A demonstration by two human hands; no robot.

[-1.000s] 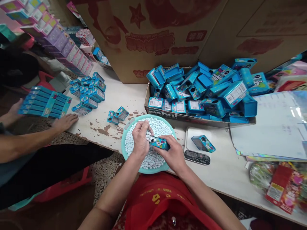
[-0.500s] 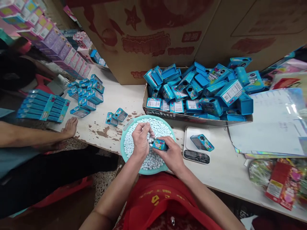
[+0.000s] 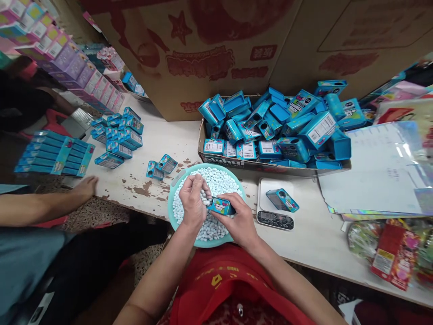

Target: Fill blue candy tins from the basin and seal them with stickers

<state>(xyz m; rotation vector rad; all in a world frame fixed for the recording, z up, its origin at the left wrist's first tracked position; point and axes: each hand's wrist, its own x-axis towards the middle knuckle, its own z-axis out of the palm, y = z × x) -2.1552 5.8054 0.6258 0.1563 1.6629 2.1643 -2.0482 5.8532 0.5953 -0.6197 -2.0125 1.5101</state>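
My right hand (image 3: 238,219) grips a small blue candy tin (image 3: 221,206) over a teal bowl (image 3: 176,183) heaped with small white candies (image 3: 219,178). My left hand (image 3: 192,201) is closed on a pinch of white candies right at the tin's left end. Both hands hover above the bowl's middle. Another blue tin (image 3: 282,200) lies on a small white digital scale (image 3: 274,212) to the right of the bowl.
A cardboard tray (image 3: 237,161) piled with several blue tins stands behind the bowl. More tins (image 3: 120,133) sit at the left, and two tins (image 3: 161,165) lie near the bowl. Another person's hand (image 3: 83,187) rests on the table's left edge. Papers (image 3: 375,180) and candy bags (image 3: 389,253) lie right.
My hands stay over the bowl, the left still pinching candies at the tin. The other person's hand has slid back toward the table's left edge.
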